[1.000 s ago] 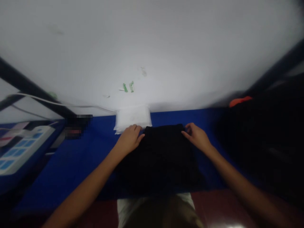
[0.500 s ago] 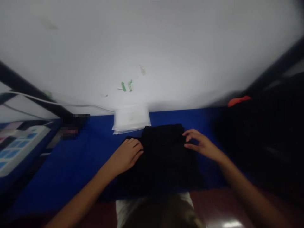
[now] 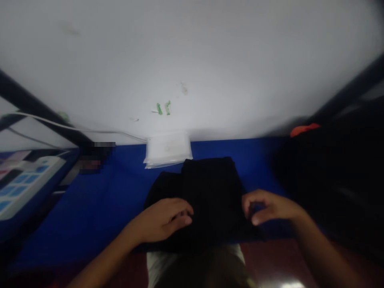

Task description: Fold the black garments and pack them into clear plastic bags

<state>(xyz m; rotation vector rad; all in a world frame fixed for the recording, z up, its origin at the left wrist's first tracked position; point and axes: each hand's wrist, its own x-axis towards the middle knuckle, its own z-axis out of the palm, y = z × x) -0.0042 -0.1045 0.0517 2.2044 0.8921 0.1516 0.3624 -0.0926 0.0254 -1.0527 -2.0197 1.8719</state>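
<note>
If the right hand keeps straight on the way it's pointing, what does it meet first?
Most likely the black cloth at its right edge; the right hand looks at or near it, though depth is unclear.

Matt black cloth (image 3: 210, 192); glossy, smooth plastic-looking white packets (image 3: 168, 149).

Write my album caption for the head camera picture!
Left hand over black cloth on a blue table, right hand by its edge, white stack behind.
</note>
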